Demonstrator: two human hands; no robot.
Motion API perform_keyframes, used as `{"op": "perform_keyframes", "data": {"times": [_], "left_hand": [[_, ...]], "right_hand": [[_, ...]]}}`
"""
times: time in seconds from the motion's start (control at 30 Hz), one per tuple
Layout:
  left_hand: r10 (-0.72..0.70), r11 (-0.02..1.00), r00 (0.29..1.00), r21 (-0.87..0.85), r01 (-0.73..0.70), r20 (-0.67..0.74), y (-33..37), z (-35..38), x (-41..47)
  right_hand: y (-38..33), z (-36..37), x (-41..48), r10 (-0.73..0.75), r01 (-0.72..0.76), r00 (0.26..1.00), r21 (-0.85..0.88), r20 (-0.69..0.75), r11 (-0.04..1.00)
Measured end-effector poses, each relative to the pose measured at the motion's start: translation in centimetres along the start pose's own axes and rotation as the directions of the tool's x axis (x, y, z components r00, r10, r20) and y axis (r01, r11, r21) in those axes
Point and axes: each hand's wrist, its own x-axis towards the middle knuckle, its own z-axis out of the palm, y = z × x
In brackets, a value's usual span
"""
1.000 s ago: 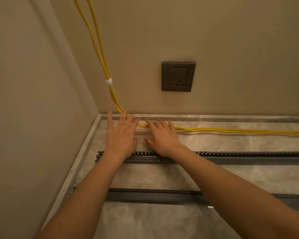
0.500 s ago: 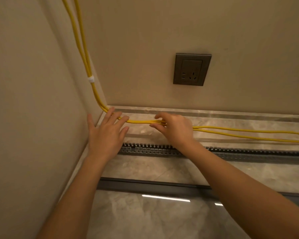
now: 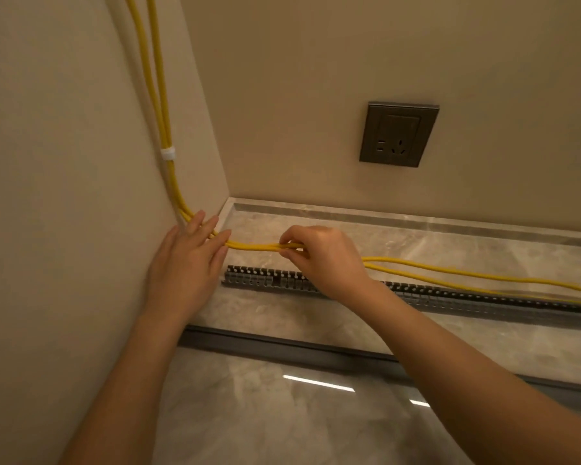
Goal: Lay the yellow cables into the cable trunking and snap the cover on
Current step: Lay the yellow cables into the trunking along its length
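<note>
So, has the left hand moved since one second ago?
Yes. The left hand went left, past the trunking end, toward the side wall.

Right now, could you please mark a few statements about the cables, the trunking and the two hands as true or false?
1. The right hand pinches the yellow cables. True.
2. The cables already lie in the cable trunking. False: at the hands they run behind it, outside it.
3. The cover is snapped on. False: it lies apart, nearer the person, and the trunking is open on top.
4. A white tie binds the cables against the wall. True.
5. The left hand grips the trunking. False: its straight fingers rest on the cables.
</note>
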Motion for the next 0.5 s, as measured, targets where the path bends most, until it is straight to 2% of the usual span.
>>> {"op": "perform_keyframes", "data": {"times": [0.13, 0.33, 0.4, 0.5], "left_hand": [[0.033, 0.981, 0.995, 0.185, -0.051, 0.098, 0.3, 0.1, -0.6], [0.081, 0.944, 0.995, 0.315, -0.097, 0.062, 0.6, 0.9, -1.9], [0.097, 0.938, 0.994, 0.33, -0.109, 0.053, 0.6, 1.0, -2.2], [0.089, 0.937, 0.995, 0.335, -0.1, 0.05, 0.7, 1.1, -2.4]], "right_hand": [[0.7, 1.4, -0.9, -0.007, 0.01, 0.995, -0.029, 0.103, 1.0], [0.6, 2.5, -2.3, -0.057, 0.067, 0.995, -0.118, 0.083, 0.991], [0.6, 2.5, -2.6, -0.091, 0.108, 0.99, -0.171, 0.107, 0.979], [0.7, 2.5, -2.7, -0.041, 0.066, 0.982, -0.131, 0.182, 0.989]]}}
